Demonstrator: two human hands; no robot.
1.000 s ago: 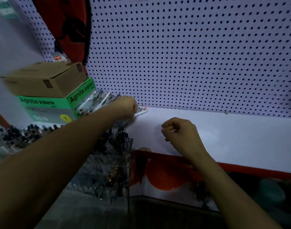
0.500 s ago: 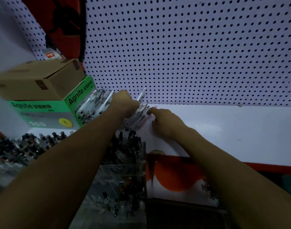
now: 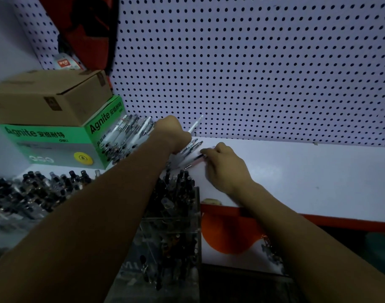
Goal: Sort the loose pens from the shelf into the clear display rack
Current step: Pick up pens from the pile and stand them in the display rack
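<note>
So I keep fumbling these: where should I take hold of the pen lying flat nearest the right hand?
Pinch the pen mid-barrel from above, since it lies flat on the shelf with its right side free; other pens crowd its left.

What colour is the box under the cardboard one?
Green box, with a yellow round sticker; seen in the head view.

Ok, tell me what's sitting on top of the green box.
A brown cardboard box sits on the green box, flaps closed, covering nearly all of its top. Its contents are hidden.
</note>
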